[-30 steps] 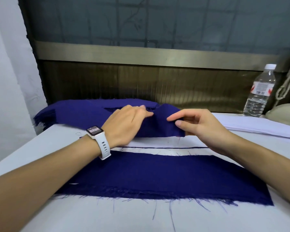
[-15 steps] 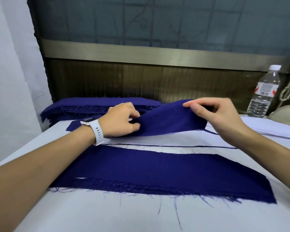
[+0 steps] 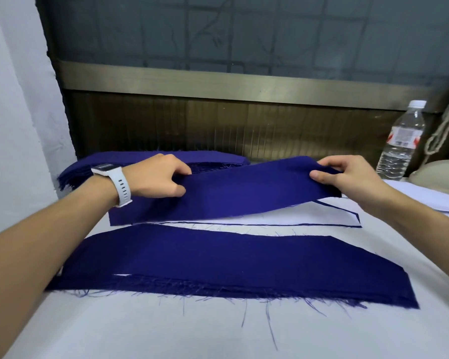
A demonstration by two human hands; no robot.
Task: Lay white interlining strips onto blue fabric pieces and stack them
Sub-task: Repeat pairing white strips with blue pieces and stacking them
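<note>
Two hands carry the held blue piece (image 3: 244, 195) just above the surface (image 3: 140, 330). I take the near blue piece (image 3: 218, 263), lying flat at the front with frayed threads along its front edge, as reference for all positions. The left hand (image 3: 156, 181) pinches the left end of the held blue piece, its fingers (image 3: 178, 168) curled over the top edge. The right hand (image 3: 347, 177) pinches the right end, fingers closed over the top edge and thumb pressed on the front face. The held blue piece hangs just beyond the near blue piece; its left end appears to rest on the surface, and its right end is raised. Beneath it, just beyond the near blue piece, lies a white interlining strip (image 3: 296, 218) with a thin blue edge showing round it, so I judge that it rests on another blue piece. Further beyond and to the left sits the blue supply pile (image 3: 213, 158); beyond and to the right, a white strip pile (image 3: 425, 198) and a water bottle (image 3: 402, 143). I judge the step in hand to be stacking. The next move calls for lowering the right end, matching edges and corners to the strip below, then releasing both pinches without dragging that strip.
</note>
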